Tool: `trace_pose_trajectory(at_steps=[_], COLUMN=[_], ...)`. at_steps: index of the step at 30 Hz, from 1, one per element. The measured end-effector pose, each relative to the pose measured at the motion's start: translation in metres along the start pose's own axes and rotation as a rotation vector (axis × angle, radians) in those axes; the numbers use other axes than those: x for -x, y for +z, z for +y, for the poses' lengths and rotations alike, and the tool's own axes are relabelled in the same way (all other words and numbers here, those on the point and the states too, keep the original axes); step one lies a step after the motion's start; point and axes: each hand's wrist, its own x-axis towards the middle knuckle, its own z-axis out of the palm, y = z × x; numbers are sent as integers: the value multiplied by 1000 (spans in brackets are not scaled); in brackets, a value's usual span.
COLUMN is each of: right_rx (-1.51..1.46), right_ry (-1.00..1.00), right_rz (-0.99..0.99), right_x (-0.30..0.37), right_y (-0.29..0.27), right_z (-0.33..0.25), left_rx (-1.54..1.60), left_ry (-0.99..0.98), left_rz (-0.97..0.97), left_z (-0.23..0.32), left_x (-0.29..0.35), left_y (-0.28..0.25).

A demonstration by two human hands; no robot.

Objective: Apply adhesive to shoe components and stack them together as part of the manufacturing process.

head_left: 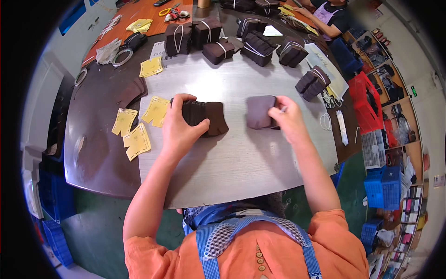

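On the pale board [209, 172] in front of me, my left hand [179, 123] is wrapped round a thick stack of dark brown cut pieces [214, 118], thumb on the near side. To the right, my right hand [288, 116] pinches a smaller stack of dark brown pieces [260, 111] by its right edge, its flat top face showing. A gap separates the two stacks. Beside my left hand lie yellow paper patterns [157, 110] with dashed marks. Further left rest a few loose curved brown pieces [132, 93].
Several brown bundles tied with white bands [256, 48] stand along the board's far side. One more bundle [312, 83] sits at right, near white cords [341, 126]. Scissors [176, 14] lie at the back. A co-worker [327, 18] sits far right, by a red crate [364, 102].
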Motion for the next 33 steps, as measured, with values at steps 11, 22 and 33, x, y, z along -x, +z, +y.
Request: trace_pose_trajectory(at_steps=[11,22,33], right_rx=[104,286,259], right_ry=[-465,-788,-920], right_rz=[-211,-114,-64], right_x=[28,10,5], right_y=[83,109,114], right_z=[-58,-40,-25], left_rx=[5,37,39], left_ry=[89,31,-9], left_rz=[-13,-56,-31], left_z=[-14,-9,-11], left_x=[-2,-6,-13], left_y=[-3,-9,-4])
